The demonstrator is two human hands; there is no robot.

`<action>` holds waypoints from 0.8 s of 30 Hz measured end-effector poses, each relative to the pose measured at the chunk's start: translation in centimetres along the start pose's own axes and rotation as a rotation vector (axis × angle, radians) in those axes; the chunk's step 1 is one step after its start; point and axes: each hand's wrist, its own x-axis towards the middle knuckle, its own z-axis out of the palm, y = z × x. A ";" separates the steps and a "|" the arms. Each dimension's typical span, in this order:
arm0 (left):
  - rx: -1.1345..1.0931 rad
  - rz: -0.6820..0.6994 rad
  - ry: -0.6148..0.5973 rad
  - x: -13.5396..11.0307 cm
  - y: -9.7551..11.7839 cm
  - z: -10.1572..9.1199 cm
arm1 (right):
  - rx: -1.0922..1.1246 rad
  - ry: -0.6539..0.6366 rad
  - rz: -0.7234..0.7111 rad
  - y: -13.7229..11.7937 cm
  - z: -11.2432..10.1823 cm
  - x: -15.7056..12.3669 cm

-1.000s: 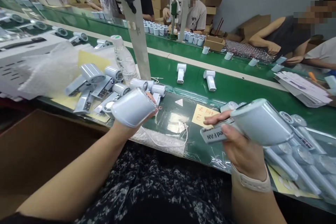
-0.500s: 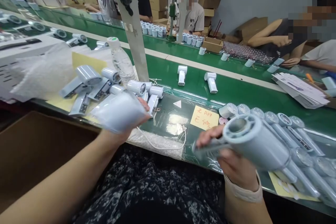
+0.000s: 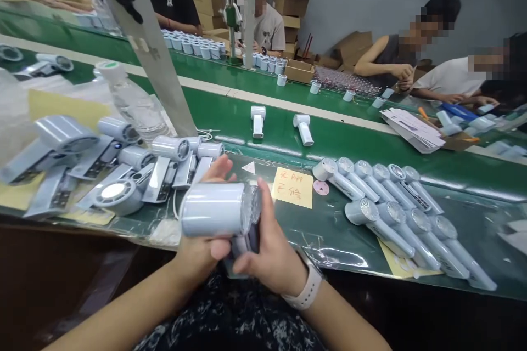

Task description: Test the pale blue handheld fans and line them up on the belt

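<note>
- Pale blue plastic gives the device (image 3: 214,209) a slick look; it is held up in front of the body, barrel sideways, over the near edge of the table (image 3: 302,233). Should the grip slacken, I judge it could slip toward the lap or the floor.
- The left hand (image 3: 197,255) is wrapped around the barrel from behind and below, its fingertips showing above. The right hand (image 3: 280,258) closes on the near end, thumb below and fingers raised alongside. Pressing unevenly from both sides could twist the barrel out of the palms.
- Clear crinkled film (image 3: 248,209) covers the barrel's end, beside a darker round part; whether that belongs to a second unit I cannot tell. Thin film might snag or tear under a fingertip.
- The watch strap (image 3: 309,288) on the right wrist could scuff a shiny casing that brushes it.
- To the left, loose devices (image 3: 134,158) lie heaped, several showing dark inner parts; a nudge from the left elbow might slide the unit with the round white face (image 3: 113,196) toward the edge.
- Behind that heap, the bottle (image 3: 135,109) could tip and wet those parts if knocked.
- To the right, wrapped devices (image 3: 393,213) lie in two close rows; a careless sleeve could disorder them.
</note>
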 end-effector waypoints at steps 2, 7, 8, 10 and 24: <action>0.019 0.096 0.056 -0.3 -0.9 0.7 | -0.062 -0.035 0.042 -0.4 -0.4 0.3; 0.544 0.014 -0.116 0.6 -3.5 -1.2 | -0.726 0.207 0.175 0.1 -5.9 2.1; 0.680 0.027 -0.125 0.7 -3.9 -2.0 | -0.886 0.252 0.214 0.6 -7.3 2.3; 0.891 0.138 -0.110 0.8 -4.6 -3.5 | -1.149 0.322 0.243 1.9 -9.4 2.5; 1.034 0.252 -0.075 -0.4 -6.9 -6.4 | -1.576 0.213 0.430 0.4 -15.3 9.1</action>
